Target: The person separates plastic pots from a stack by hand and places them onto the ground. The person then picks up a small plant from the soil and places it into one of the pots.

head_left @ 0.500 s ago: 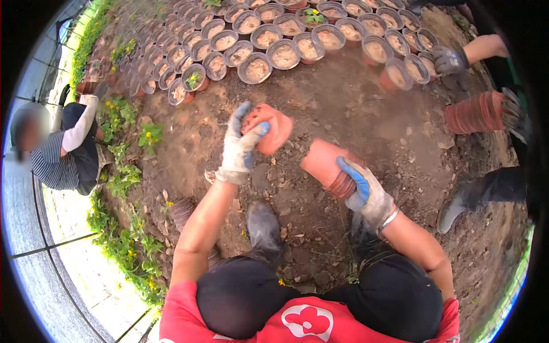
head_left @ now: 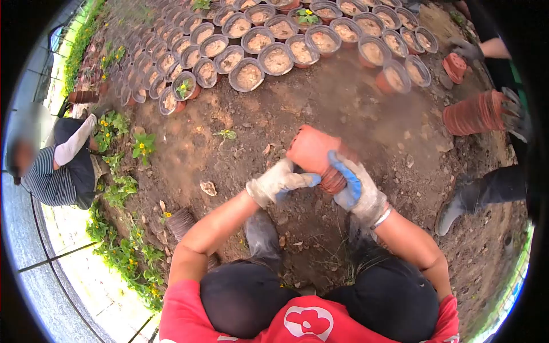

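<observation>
My right hand (head_left: 360, 191), in a white and blue glove, grips a stack of reddish-brown plastic pots (head_left: 313, 150), which lies tilted in the air above the soil with its base end to the upper left. My left hand (head_left: 284, 182), gloved the same way, is at the lower left side of this stack, its thumb stretched along the rims and its other fingers partly hidden behind the end pot. Beyond my hands stand many filled pots (head_left: 250, 76) in close rows.
On the right, a co-worker's gloved hands (head_left: 516, 115) are at a pot stack (head_left: 473, 113) and a small pot (head_left: 454, 67). A person (head_left: 60, 160) crouches at left beside flowering plants (head_left: 144, 145). Another pot stack (head_left: 182, 222) lies by my left leg.
My left hand has moved right and down to the stack; the separate pot it held no longer shows apart. The co-worker's upper hand now has a small pot beside it.
</observation>
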Demonstrator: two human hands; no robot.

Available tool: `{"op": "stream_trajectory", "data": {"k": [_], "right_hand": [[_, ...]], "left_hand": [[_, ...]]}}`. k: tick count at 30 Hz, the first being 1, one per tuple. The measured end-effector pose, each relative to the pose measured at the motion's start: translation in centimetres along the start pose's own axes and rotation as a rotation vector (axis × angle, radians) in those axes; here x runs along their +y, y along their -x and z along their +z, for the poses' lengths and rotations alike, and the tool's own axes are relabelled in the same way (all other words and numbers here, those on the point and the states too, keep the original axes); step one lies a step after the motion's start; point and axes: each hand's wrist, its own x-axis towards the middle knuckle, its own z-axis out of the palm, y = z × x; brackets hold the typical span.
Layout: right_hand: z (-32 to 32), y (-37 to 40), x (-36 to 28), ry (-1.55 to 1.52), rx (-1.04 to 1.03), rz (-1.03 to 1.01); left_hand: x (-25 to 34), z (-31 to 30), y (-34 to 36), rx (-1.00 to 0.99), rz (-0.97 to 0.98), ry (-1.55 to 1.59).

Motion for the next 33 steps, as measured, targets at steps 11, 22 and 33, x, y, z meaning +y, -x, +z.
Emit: {"op": "stream_trajectory", "data": {"k": [11, 22, 33], "right_hand": [[-6.8, 2.4, -1.6, 1.027, -0.007, -0.565], [-6.8, 3.4, -3.2, 1.704, -0.200, -0.832], [-7.6, 5.0, -0.6, 1.383, -0.194, -0.653]], "left_hand": [[6.9, -17.3, -9.0, 0.500, 0.210, -2.077], [6.8, -11.7, -4.5, 0.483, 0.141, -2.084], [6.6, -15.2, -6.4, 0.408, 0.023, -2.219]]}}
